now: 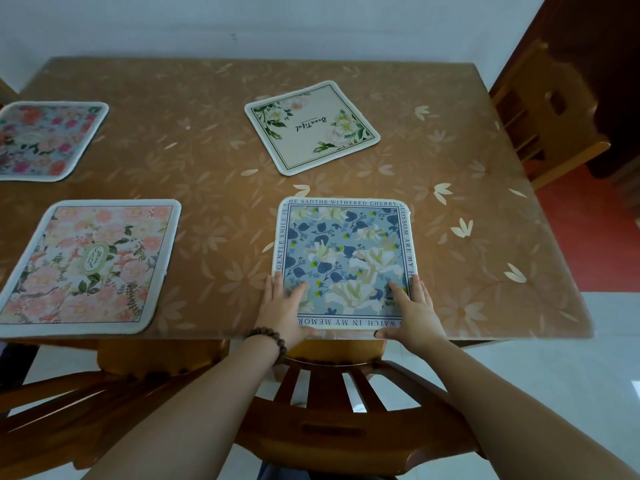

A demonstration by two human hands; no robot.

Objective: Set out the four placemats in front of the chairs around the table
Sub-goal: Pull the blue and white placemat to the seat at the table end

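A blue floral placemat [346, 251] with a text border lies at the table's near edge, above a wooden chair back [332, 386]. My left hand [284, 310] grips its near left corner, thumb under the edge. My right hand [412, 310] grips the near right corner the same way. A pink floral placemat [86, 265] lies flat at the near left. A cream placemat [311, 126] with green leaves sits skewed at the far centre. A fourth, with red and pink flowers [45, 140], lies at the far left.
The table [467, 237] has a brown flowered cover and a white wall behind it. Another wooden chair [547, 112] stands at the right end. A second chair back [104, 393] is at the near left. Red floor shows at right.
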